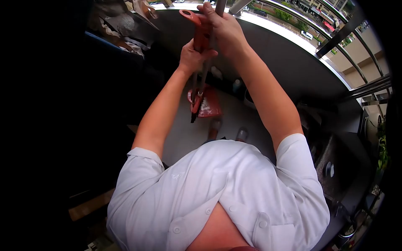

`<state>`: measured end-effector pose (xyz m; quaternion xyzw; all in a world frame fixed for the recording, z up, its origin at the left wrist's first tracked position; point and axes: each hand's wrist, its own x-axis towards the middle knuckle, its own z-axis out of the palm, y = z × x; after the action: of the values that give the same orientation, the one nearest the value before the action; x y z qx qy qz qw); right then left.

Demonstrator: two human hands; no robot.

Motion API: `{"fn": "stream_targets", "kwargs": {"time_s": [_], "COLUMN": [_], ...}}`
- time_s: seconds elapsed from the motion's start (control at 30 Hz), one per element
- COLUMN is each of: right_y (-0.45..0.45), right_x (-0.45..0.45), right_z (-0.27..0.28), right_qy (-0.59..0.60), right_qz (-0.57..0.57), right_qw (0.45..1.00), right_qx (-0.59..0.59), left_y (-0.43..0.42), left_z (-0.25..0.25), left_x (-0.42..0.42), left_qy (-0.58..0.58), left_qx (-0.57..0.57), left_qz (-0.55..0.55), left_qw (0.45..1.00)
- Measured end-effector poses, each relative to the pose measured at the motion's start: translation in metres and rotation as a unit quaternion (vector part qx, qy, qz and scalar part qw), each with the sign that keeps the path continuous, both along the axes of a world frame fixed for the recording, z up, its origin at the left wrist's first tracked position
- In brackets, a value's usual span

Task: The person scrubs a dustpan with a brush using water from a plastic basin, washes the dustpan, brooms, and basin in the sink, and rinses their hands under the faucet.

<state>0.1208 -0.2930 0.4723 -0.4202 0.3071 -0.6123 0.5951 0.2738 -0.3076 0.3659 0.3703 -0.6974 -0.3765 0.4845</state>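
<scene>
Two long handles run down from my hands toward the floor. My left hand [195, 59] is closed around the red upper handle [202, 38], whose end has a hole. Higher and to the right, my right hand [226, 31] is wrapped round a grey pole [220, 9] beside the red handle. At the lower end, a red dustpan [210, 105] rests near my feet with small pale bits in it. A red broom head [196, 108] with dark bristles is at the pan's left side.
A low dark wall [276, 54] with metal railings [351, 58] curves ahead and right; a street lies beyond. Crumpled brown and clear packaging [123, 27] is at the upper left. A small bottle [237, 85] stands by the wall. Plants [382, 146] are at the far right.
</scene>
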Motion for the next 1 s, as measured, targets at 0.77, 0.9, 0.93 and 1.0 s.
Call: {"fn": "stream_targets", "kwargs": {"time_s": [0.77,0.9,0.93,1.0], "right_y": [-0.017,-0.020,-0.023,-0.032], "right_x": [0.047,0.019,0.016,0.015], "right_z": [0.008,0.015,0.008,-0.023], "right_qy": [0.021,0.280,0.244,0.219], "right_qz": [0.086,0.142,0.168,0.092], "right_qw": [0.995,0.946,0.946,0.962], "right_qx": [-0.041,-0.083,-0.132,-0.134], "left_y": [-0.033,-0.038,-0.047,-0.053], "left_z": [0.036,0.035,0.032,0.052], "left_x": [0.037,0.050,0.057,0.057], "left_qy": [-0.157,-0.179,-0.176,-0.161], "left_qx": [0.028,0.050,0.062,0.025], "left_qz": [0.004,-0.008,0.001,0.048], "left_qw": [0.987,0.983,0.982,0.985]}}
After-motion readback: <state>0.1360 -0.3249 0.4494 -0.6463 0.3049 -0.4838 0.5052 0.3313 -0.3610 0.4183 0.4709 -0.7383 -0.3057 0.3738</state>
